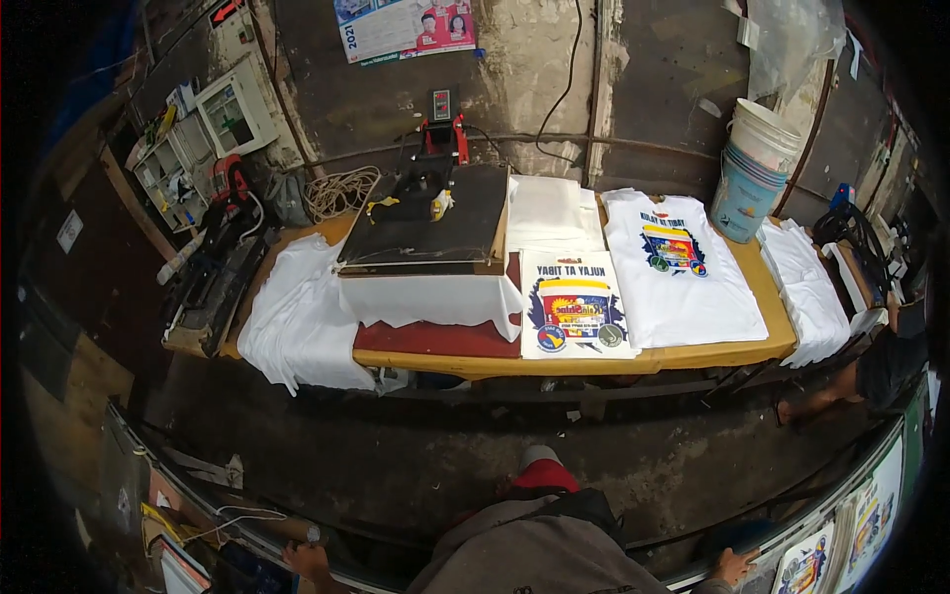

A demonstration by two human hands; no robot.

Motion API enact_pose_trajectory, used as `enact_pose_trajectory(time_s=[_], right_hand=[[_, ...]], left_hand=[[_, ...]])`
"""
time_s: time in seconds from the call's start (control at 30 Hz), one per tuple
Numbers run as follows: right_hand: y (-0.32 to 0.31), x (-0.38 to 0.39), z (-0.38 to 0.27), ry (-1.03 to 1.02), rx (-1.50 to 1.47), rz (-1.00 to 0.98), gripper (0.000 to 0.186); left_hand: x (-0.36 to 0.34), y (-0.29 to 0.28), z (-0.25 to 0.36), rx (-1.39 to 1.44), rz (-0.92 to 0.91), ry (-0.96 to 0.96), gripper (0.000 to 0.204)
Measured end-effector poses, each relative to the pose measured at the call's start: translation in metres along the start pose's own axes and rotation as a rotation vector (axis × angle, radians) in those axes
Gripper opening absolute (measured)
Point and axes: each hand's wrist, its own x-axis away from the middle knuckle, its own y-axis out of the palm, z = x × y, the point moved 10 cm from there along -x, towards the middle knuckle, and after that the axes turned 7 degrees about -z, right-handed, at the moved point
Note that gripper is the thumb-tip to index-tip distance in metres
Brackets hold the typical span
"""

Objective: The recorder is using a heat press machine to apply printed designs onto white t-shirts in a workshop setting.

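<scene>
At the lower edge my left hand (pixel 310 562) rests against the rim of a bench, fingers partly visible and loosely spread, nothing seen in them. My right hand (pixel 733 565) lies on the edge of a bench at lower right, fingers stretched out, beside printed sheets (pixel 807 562). Across from me, a heat press (pixel 426 223) with a dark flat top stands on a table, white cloth (pixel 426 300) hanging out beneath it. Right of it lie a sheet with a mirrored colour print (pixel 576 305), blank white sheets (pixel 554 213) and a white T-shirt (pixel 693 297) bearing a similar print.
White shirts (pixel 307 317) hang over the table's left end, and folded white shirts (pixel 807 292) lie at its right end. Stacked buckets (pixel 755 168) stand at the back. Another press (pixel 213 267) is at far left. A person's leg (pixel 826 396) shows at right.
</scene>
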Motion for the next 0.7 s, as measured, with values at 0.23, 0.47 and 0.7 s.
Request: enact_pose_trajectory(time_s=[0.23,0.47,0.7], right_hand=[[-0.042,0.047,-0.035,-0.396,0.102,0.042,0.074],[-0.041,0.050,-0.035,-0.363,0.109,0.058,0.071],[-0.016,0.031,-0.034,-0.393,0.187,0.127,0.063]], left_hand=[[-0.011,0.032,-0.017,-0.218,-0.033,0.106,0.028],[0.005,-0.001,0.008,-0.299,-0.048,0.022,0.031],[0.000,-0.001,0.003,-0.142,0.006,0.134,0.028]])
